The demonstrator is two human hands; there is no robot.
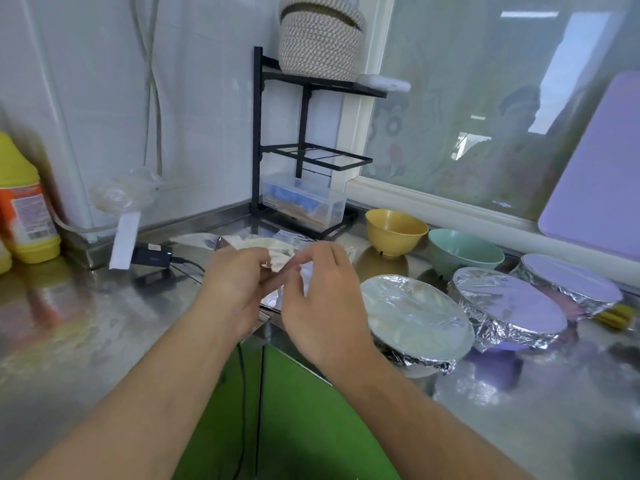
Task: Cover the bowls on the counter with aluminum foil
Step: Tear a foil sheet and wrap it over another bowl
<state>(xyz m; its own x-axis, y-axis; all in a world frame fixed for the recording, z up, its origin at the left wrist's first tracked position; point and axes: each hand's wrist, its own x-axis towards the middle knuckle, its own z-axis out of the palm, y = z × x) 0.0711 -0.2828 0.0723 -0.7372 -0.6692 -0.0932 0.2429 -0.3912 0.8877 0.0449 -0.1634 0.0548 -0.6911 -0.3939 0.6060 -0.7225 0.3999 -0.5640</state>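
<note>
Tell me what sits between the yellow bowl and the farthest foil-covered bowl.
The uncovered green bowl sits between the yellow bowl and the farthest foil-covered bowl, seen in the head view.

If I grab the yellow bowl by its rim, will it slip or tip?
The yellow bowl looks like light plastic and stands uncovered on a narrow foot, so it may tip if pushed. On the shiny steel counter it would probably slide easily. Its matte rim should grip fine.

Kitchen corner had white tiled walls (194, 81), a shiny steel counter (76, 327), and a black wire rack (277, 133) tucked in the corner. Big frosted window (485, 98) on the right let in daylight.
</note>
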